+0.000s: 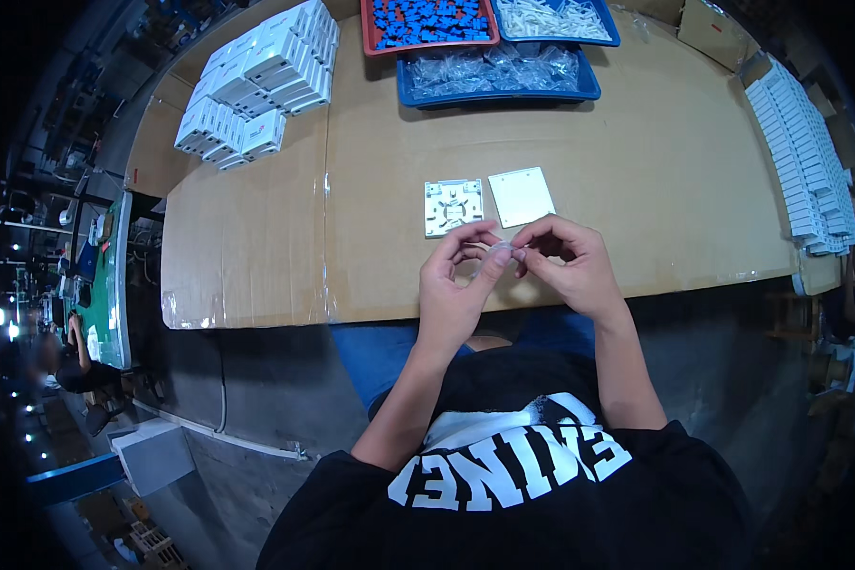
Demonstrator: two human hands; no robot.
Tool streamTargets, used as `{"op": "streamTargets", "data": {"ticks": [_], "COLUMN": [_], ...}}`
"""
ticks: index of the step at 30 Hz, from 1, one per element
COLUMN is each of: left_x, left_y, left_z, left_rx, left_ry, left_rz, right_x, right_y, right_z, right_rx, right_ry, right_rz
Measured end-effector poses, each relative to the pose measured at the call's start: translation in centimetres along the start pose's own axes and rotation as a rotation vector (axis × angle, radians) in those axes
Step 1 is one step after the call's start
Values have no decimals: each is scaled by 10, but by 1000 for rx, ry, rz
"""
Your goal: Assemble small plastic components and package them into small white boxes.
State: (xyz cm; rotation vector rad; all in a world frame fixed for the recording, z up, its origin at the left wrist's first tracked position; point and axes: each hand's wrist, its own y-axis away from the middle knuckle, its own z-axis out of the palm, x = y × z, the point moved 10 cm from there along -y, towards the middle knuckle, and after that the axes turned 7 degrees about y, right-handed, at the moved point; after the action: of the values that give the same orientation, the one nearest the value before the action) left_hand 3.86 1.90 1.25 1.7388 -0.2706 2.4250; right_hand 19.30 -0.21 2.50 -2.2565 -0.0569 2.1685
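Close together over the near part of the cardboard-covered table, my left hand (463,280) and my right hand (572,264) pinch a small clear plastic bag (503,247) between thumbs and fingers. What the bag holds is too small to make out. Just beyond my left fingers lies a white square plastic base (454,207), its moulded inner side facing up. To its right, past my right fingers, a flat white square cover (521,197) lies slightly turned. Neither hand touches these two plates.
At the far side stand a red tray (431,49) of blue parts, a blue tray (559,40) of white pieces and another blue tray (499,98) of clear bags. White boxes (266,81) are stacked far left; more white units (798,157) line the right edge.
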Motion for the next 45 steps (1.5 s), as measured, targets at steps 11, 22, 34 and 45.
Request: {"op": "streamTargets", "data": {"ticks": [11, 22, 34, 45], "left_x": [-18, -5, -1, 10], "left_y": [3, 4, 8, 10], "left_z": [-1, -7, 4, 6], "left_rx": [-126, -32, -182, -111], "left_ry": [-129, -102, 19, 167], "left_rz": [-96, -53, -90, -136], "right_x": [8, -6, -10, -43], "right_y": [6, 5, 5, -11], "right_z": [2, 10, -3, 17], "right_rx": [-310, -144, -150, -398], "right_ry": [159, 84, 196, 460], "right_rz": [41, 56, 28, -83]}}
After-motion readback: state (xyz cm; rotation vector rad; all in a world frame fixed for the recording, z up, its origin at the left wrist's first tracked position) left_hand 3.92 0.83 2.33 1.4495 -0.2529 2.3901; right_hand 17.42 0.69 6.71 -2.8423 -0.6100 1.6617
